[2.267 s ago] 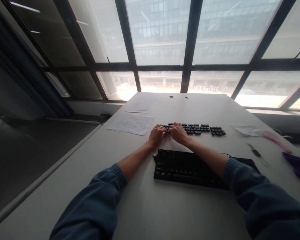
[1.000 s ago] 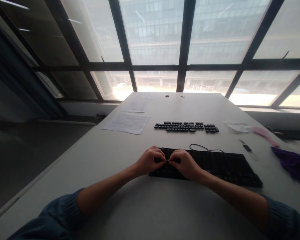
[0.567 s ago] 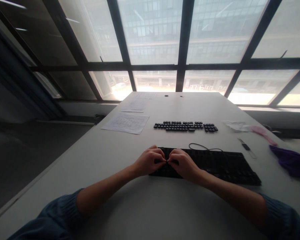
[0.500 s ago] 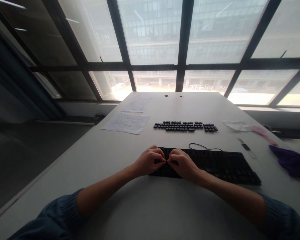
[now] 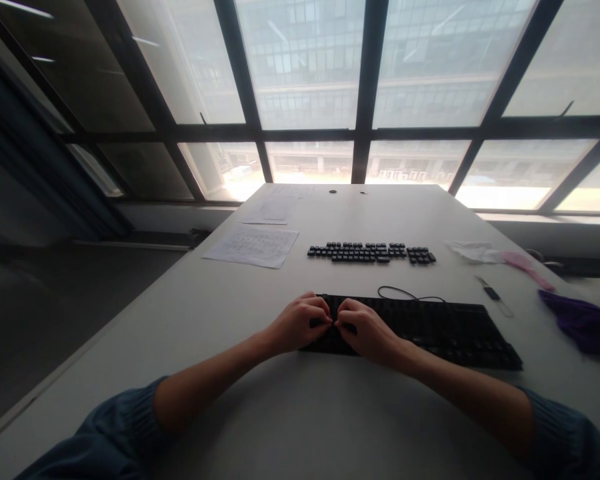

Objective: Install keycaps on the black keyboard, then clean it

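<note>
White counter (image 5: 240, 400), long, running away from me; far edge up against big windows (image 5: 310, 73) with dark frames, building visible outside. Light comes mostly from there, so my side is dim. Blue curtain (image 5: 40, 143) and dark floor (image 5: 90, 300) off beyond the left edge.

Printed sheets (image 5: 253, 247) by the left edge, more paper (image 5: 270, 208) behind them toward the far left corner. Small black disc (image 5: 333, 192) near the far edge. Along the right edge, going from far to near: crumpled white cloth or tissue (image 5: 473, 252), pink item (image 5: 527, 268) touching or just beside it, a thin tool with a dark handle (image 5: 491, 293), then a purple cloth (image 5: 580, 323). Loose black keycaps (image 5: 357, 252) laid out in rows mid-counter, well short of the far edge.

Black keyboard (image 5: 443, 327) lies on my side of those rows, between left and right edges, cable (image 5: 404, 291) looping out behind it.

Both my hands are over the keyboard's left end. Left hand (image 5: 301, 325) and right hand (image 5: 370, 328) face each other, fingers curled, thumbs and forefingers drawn in, tips meeting or nearly so. Spot between them is dark; can't tell whether either pinches a keycap or just touches the keyboard. Blue sleeves pushed up on both forearms.
</note>
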A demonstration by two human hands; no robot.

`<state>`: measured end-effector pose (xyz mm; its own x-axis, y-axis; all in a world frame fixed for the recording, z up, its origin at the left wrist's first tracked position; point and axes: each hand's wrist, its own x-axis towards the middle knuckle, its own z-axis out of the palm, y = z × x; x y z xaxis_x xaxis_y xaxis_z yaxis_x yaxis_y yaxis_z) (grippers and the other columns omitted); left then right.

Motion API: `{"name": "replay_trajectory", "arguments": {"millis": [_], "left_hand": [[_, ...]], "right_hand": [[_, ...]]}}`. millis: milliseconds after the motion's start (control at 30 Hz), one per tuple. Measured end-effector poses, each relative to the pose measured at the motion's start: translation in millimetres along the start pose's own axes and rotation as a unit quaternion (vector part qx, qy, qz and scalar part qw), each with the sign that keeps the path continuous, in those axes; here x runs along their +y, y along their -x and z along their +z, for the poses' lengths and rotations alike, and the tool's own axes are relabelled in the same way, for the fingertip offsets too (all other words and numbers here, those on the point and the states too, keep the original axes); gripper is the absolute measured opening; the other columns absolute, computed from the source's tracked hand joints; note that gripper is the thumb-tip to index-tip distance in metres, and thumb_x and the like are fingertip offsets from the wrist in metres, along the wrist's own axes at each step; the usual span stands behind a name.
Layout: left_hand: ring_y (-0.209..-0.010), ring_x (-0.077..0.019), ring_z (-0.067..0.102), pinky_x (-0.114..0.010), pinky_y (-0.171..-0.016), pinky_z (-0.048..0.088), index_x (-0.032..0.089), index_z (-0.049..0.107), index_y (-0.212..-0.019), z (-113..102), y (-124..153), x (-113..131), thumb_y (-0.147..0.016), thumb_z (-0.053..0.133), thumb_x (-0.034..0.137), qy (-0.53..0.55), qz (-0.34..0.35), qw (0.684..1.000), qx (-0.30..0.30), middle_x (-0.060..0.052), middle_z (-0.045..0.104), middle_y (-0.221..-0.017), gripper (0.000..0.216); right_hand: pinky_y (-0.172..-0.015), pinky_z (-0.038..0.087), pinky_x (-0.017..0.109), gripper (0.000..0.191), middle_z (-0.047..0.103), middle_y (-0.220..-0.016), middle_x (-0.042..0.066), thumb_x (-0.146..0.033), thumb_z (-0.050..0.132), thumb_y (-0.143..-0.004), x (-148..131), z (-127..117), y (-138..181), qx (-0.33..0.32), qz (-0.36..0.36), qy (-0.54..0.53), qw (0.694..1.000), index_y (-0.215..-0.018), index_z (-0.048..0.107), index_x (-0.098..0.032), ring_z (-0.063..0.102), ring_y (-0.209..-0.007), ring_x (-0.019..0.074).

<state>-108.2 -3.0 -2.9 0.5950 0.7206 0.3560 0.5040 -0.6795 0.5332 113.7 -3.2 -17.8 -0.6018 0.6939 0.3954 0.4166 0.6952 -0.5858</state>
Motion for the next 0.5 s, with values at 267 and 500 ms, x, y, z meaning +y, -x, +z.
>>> {"name": "replay_trajectory", "arguments": {"millis": [267, 500], "left_hand": [[-0.088, -0.0186, 0.06, -0.032, -0.082, 0.051, 0.023, 0.076, -0.079, -2.7, 0.1, 3.3, -0.087, 0.069, 0.023, -0.039, 0.009, 0.999, -0.014, -0.003, 0.073, -0.089, 0.011], [-0.085, -0.0183, 0.06, -0.034, -0.083, 0.05, 0.023, 0.076, -0.079, -2.0, 0.6, 3.2, -0.089, 0.066, 0.024, -0.066, 0.045, 0.997, -0.009, -0.003, 0.074, -0.088, 0.015]], "right_hand": [[-0.081, 0.048, 0.031, 0.01, 0.066, -0.091, 0.004, -0.013, 0.066, -0.082, -3.8, -7.3, -1.8, -0.017, 0.012, 0.046, 0.999, -0.077, 0.068, -0.022, 0.061, -0.089, 0.0191], [-0.081, 0.048, 0.03, 0.01, 0.066, -0.088, 0.003, -0.013, 0.066, -0.081, -1.5, -6.5, -0.2, -0.02, 0.017, 0.049, 0.998, -0.075, 0.067, -0.021, 0.06, -0.088, 0.0188]]}}
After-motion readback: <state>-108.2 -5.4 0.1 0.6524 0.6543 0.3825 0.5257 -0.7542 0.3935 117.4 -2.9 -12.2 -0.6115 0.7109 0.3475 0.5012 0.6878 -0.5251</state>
